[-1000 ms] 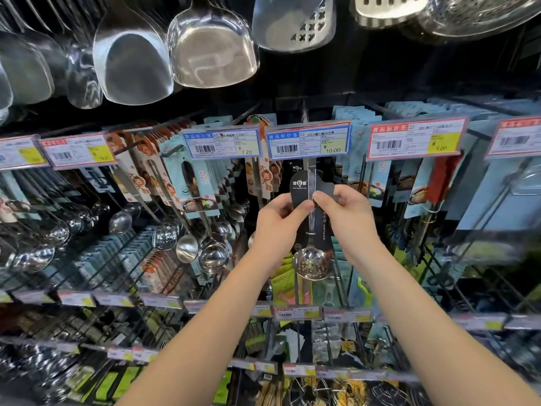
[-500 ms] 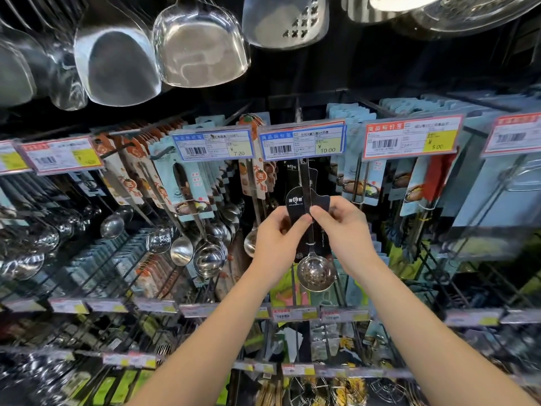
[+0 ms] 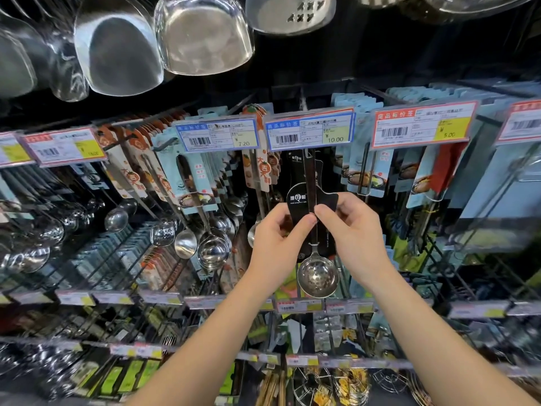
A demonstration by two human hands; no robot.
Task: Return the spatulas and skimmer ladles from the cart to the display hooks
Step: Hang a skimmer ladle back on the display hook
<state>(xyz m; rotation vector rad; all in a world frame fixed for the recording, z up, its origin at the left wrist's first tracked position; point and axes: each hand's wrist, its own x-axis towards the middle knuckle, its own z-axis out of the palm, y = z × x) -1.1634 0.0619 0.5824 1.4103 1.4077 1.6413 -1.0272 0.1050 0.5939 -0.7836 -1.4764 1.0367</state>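
Shiny steel ladles (image 3: 213, 253) hang all around. The left hand (image 3: 275, 247) and right hand (image 3: 357, 235) pinch a black card (image 3: 297, 200) bearing a round-bowled skimmer ladle (image 3: 317, 276), its top hidden behind a price tag (image 3: 310, 131).

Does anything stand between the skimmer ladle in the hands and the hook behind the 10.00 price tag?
Only the 10.00 price tag, which hangs directly above the handle of the skimmer ladle and covers the hook's tip. The left hand and right hand pinch the ladle's black card. Whether it is hooked already is hidden.
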